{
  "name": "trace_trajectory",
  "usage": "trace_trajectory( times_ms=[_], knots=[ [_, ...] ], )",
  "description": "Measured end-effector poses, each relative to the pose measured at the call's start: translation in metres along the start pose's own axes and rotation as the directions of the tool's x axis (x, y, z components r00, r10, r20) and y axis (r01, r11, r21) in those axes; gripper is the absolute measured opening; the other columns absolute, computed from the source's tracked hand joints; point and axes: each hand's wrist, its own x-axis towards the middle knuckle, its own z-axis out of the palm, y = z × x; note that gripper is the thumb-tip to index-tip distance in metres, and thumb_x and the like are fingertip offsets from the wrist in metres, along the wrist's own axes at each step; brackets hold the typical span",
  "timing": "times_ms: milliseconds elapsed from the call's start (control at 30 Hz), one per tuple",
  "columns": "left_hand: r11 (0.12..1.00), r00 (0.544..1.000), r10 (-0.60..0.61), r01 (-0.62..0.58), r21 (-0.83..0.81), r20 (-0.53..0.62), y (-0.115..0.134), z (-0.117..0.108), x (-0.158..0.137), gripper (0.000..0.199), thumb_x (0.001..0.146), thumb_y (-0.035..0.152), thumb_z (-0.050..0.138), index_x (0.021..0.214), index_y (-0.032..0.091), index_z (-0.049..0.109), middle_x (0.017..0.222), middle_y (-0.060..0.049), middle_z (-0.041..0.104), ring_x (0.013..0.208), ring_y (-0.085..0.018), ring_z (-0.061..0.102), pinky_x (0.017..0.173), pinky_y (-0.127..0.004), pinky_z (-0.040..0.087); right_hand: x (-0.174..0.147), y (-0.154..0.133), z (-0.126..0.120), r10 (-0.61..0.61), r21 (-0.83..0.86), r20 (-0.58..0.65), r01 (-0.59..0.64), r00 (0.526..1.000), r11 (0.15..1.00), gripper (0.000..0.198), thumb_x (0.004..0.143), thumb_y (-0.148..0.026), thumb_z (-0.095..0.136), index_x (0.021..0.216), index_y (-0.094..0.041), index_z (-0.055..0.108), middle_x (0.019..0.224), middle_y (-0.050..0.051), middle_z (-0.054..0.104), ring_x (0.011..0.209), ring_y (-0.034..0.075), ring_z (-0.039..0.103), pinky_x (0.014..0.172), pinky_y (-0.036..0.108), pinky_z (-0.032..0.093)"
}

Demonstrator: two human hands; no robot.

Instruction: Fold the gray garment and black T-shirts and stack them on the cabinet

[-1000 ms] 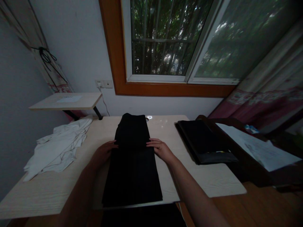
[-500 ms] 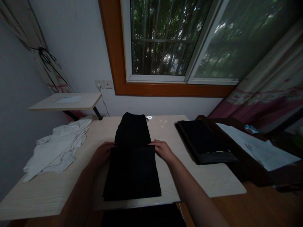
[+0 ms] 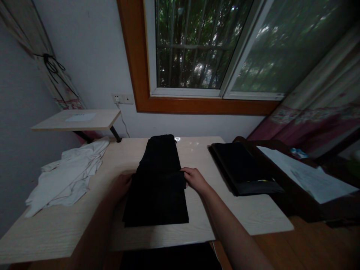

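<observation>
A black garment (image 3: 156,198) lies folded lengthwise on the pale wooden table, its long side running away from me. A crosswise fold or overlap runs across its middle, between my hands. My right hand (image 3: 195,180) pinches the right edge at this fold, thumb and fingers closed on the cloth. At the left edge, level with it, my left hand (image 3: 123,184) is closed on the fabric, its fingertips partly hidden in the dark. The garment's far end narrows near the back edge of the table.
To the left lies a crumpled white cloth (image 3: 67,172) beside a small raised shelf (image 3: 78,120). Folded dark clothes (image 3: 239,165) are stacked at the table's right side. Past them, a sheet of paper (image 3: 303,172) rests on dark furniture. The table's front edge (image 3: 163,245) is close to me.
Both hands have shifted the cloth at the middle fold; its near half slid away from me, so its front hem lies farther from the table edge. The far half looks more rumpled.
</observation>
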Motion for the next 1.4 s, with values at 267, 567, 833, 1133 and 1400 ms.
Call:
trace_trajectory(
  times_ms=[267, 567, 833, 1133, 1400],
  knots=[
    [0.974, 0.966, 0.227, -0.227, 0.013, -0.125, 0.002, 0.000, -0.002, 0.042, 0.082, 0.024, 0.054, 0.122, 0.025, 0.069, 0.124, -0.006, 0.071, 0.115, -0.026, 0.064, 0.104, -0.046, 0.048, -0.001, -0.007, 0.000, -0.176, -0.115, -0.033, 0.171, 0.984, 0.978, 0.026, 0.090, -0.024, 0.054, 0.105, -0.022, 0.076, 0.078, 0.001, 0.072, 0.063, 0.015, 0.065, 0.060, 0.026, 0.052],
    [0.967, 0.950, 0.253, -0.252, 0.030, -0.180, 0.006, 0.006, -0.001, 0.054, 0.083, 0.012, 0.051, 0.134, 0.029, 0.062, 0.136, -0.004, 0.065, 0.123, -0.023, 0.061, 0.111, -0.046, 0.045, -0.002, -0.022, 0.012, -0.532, -0.263, 0.081, 0.533, 0.843, 0.804, 0.041, 0.088, -0.019, 0.066, 0.126, -0.034, 0.071, 0.117, 0.008, 0.069, 0.110, 0.022, 0.063, 0.098, 0.040, 0.053],
    [0.987, 0.987, 0.153, -0.155, -0.042, -0.041, 0.007, 0.007, -0.002, 0.050, 0.081, 0.015, 0.051, 0.125, 0.027, 0.071, 0.125, -0.004, 0.073, 0.117, -0.026, 0.067, 0.107, -0.047, 0.050, -0.001, -0.015, 0.013, -0.345, -0.106, 0.013, 0.345, 0.938, 0.933, 0.023, 0.089, -0.022, 0.060, 0.102, -0.023, 0.079, 0.098, 0.005, 0.077, 0.091, 0.021, 0.072, 0.085, 0.034, 0.056],
    [0.971, 0.972, 0.223, -0.215, 0.109, -0.071, 0.019, 0.006, -0.007, 0.069, 0.084, 0.008, 0.048, 0.148, 0.035, 0.049, 0.135, -0.002, 0.067, 0.119, -0.022, 0.065, 0.105, -0.043, 0.052, -0.007, -0.016, -0.003, -0.281, -0.140, -0.036, 0.274, 0.959, 0.952, 0.037, 0.089, -0.021, 0.061, 0.124, -0.028, 0.070, 0.112, 0.005, 0.073, 0.101, 0.021, 0.069, 0.095, 0.037, 0.053],
    [0.740, 0.842, 0.537, -0.497, 0.454, 0.048, 0.014, -0.007, -0.042, 0.062, 0.093, 0.010, 0.052, 0.145, 0.044, 0.050, 0.155, -0.004, 0.047, 0.136, -0.026, 0.050, 0.110, -0.049, 0.046, -0.037, -0.026, -0.020, -0.496, -0.411, 0.152, 0.511, 0.855, 0.755, 0.059, 0.091, -0.016, 0.064, 0.144, -0.038, 0.053, 0.150, 0.009, 0.049, 0.134, 0.027, 0.049, 0.110, 0.050, 0.047]
  ],
)
